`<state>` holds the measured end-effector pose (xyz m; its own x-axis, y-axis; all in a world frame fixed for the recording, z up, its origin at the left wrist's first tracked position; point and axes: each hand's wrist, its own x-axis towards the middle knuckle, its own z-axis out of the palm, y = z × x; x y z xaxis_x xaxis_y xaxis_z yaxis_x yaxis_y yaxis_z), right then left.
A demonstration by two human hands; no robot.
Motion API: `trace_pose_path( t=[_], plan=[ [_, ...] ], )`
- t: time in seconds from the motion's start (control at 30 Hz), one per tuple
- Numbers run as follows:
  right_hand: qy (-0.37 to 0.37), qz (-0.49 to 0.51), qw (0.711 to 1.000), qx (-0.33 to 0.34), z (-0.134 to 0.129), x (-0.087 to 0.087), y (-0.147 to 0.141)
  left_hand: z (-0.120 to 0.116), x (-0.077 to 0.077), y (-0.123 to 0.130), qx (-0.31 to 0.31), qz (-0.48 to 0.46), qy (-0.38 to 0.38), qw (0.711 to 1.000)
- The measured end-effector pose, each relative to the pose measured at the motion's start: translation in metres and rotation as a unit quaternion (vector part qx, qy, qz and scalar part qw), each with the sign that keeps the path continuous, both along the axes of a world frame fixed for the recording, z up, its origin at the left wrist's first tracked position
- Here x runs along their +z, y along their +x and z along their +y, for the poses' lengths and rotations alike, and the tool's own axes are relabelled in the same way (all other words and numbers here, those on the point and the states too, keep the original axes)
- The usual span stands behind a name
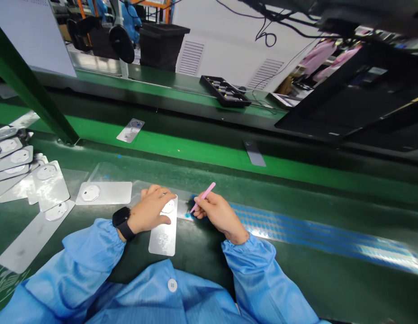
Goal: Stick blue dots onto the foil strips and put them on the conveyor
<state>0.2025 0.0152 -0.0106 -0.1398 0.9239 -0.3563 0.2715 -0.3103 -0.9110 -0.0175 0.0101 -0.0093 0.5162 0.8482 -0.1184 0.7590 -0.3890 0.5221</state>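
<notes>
On the green counter [296,180], a strip of blue dots [316,234] runs off to the right, and metal plates [48,185] lie fanned out at the left. The left hand [150,209] rests open on a near plate [163,236] (its white disc [168,206] partly showing), not clenched. Just beside it, the right hand [219,216] pinches pink tweezers [204,197], their tips by a blue dot [187,215].
</notes>
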Motion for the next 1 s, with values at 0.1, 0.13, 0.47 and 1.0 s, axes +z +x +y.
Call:
trace_pose_path(
  t=[0.1,0.13,0.47,1.0],
  plan=[
    [0.02,0.034,0.999,-0.005,0.0,0.005,-0.005,0.0,-0.001,0.002,-0.004,-0.007,0.0,1.0],
    [0.03,0.038,0.999,-0.003,0.001,0.007,-0.009,0.0,-0.001,0.002,-0.005,-0.009,0.0,1.0],
    [0.029,-0.061,0.996,0.065,0.028,0.002,-0.049,-0.002,0.001,0.004,0.009,-0.007,0.005,1.0],
    [0.01,-0.072,0.995,0.065,0.029,0.005,-0.049,-0.002,-0.002,0.004,0.015,0.013,0.01,1.0]
  ],
)
